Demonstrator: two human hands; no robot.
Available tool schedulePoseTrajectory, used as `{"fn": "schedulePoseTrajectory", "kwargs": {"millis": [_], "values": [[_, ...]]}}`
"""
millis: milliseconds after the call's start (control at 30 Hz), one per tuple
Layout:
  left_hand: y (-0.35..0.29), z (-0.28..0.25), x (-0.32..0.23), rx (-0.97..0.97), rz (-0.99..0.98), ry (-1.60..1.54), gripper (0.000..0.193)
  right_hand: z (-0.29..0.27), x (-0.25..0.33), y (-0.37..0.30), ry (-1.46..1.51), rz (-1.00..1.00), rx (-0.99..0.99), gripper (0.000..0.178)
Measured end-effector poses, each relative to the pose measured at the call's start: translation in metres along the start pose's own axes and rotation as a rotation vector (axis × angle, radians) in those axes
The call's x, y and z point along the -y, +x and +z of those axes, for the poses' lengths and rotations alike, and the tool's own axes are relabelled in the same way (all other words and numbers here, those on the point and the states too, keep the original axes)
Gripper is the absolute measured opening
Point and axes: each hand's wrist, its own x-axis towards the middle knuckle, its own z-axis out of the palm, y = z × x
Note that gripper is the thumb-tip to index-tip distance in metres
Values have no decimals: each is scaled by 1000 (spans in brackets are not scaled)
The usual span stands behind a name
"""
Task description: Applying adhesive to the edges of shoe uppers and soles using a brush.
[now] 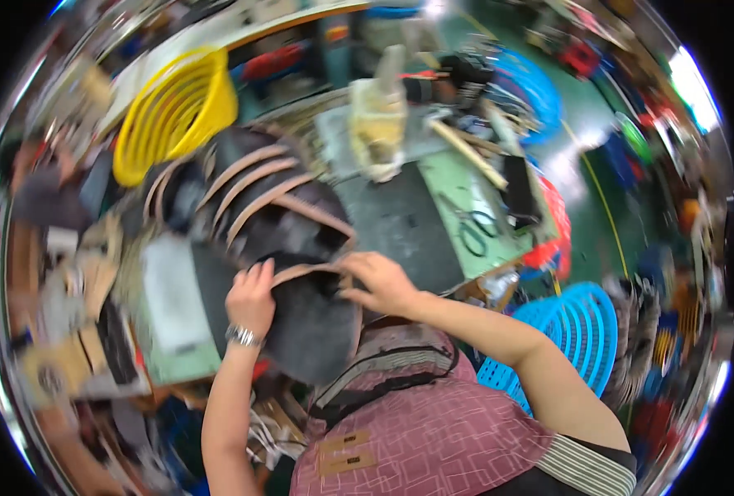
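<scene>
The step in hand seems to be working the tan edge of a dark, curved piece (313, 331), which sits at the lower centre of the frame, in front of the desk (177, 367). The left hand (251, 299) grips that edge's left end; the right hand (377, 282) pinches near its right end. The next move calls for both grips staying steady along the rim, close below the similar stacked pieces (255, 183).

Two hands (251, 296) (383, 283), one held dark piece (313, 326), one wristwatch (244, 336), one pair of scissors (464, 217) and one yellow basket (222, 95) are counted.
</scene>
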Motion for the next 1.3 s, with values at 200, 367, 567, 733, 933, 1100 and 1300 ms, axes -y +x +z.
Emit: {"fn": "schedulePoseTrajectory", "kwargs": {"millis": [200, 367, 567, 733, 933, 1100, 1300], "values": [[-36, 24, -30, -115, -247, 29, 39, 58, -12, 26, -133, -60, 241, 51], [-30, 16, -59, -295, -70, -28, 36, 69, -33, 51, 43, 2, 224, 31], [-48, 91, -125, -78, -739, -582, 61, 67, -44, 38, 55, 105, 258, 30], [-63, 130, -137, -326, -583, -358, 66, 29, 9, 17, 60, -771, 501, 25], [-103, 121, -143, -128, -445, -451, 54, 54, -67, 34, -87, -334, 793, 37], [-83, 103, -141, 68, -239, -255, 48, 56, -86, 40, -152, -704, 648, 35], [-73, 102, -145, 121, -258, -327, 50, 82, -76, 44, -147, -89, 368, 12]]}}
